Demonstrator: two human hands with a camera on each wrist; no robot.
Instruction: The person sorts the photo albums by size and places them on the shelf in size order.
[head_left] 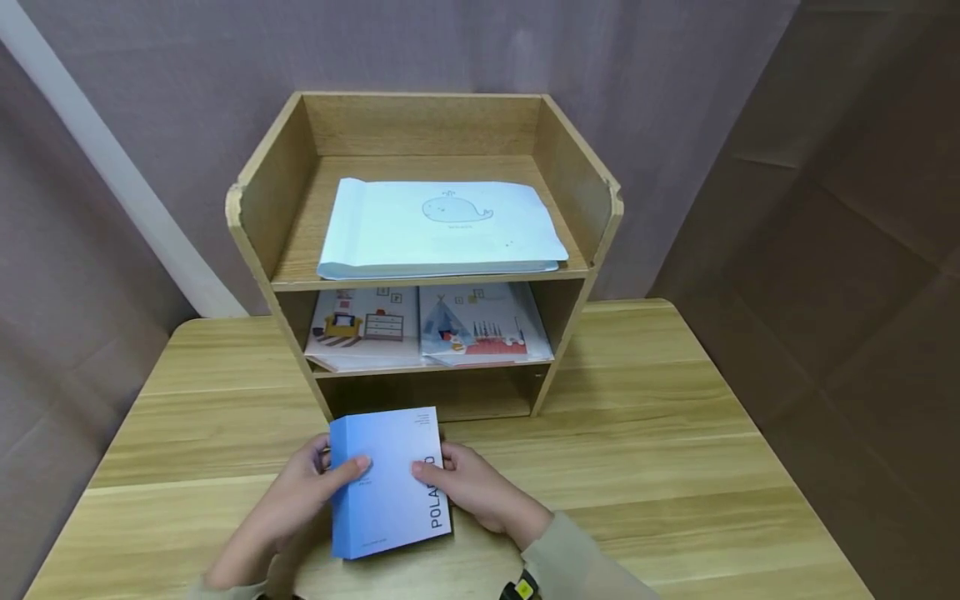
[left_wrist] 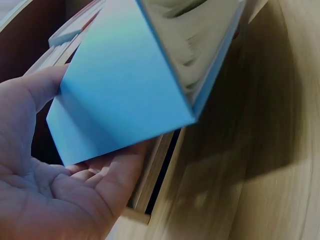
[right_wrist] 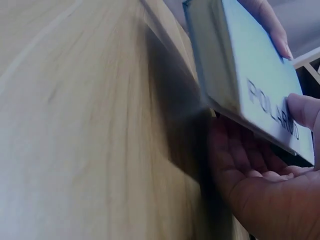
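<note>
Both hands hold a thick blue-to-white photo album (head_left: 393,508) lettered "POLAROID", raised above the table in front of the shelf. The left hand (head_left: 300,492) grips its spine side, thumb on the cover and fingers underneath. On the opposite side, the right hand (head_left: 483,492) grips the edge, its thumb on the cover near the lettering. In the left wrist view the plain blue spine (left_wrist: 115,95) faces the camera. The right wrist view shows the page edges (right_wrist: 215,55) and the fingers curled below the album.
A small wooden shelf (head_left: 573,167) stands at the back of the wooden table (head_left: 675,467). Its top level bears a pale blue album with a whale drawing (head_left: 450,225). Two illustrated books (head_left: 367,329) lie side by side on the middle level. Grey curtains (head_left: 420,50) hang behind.
</note>
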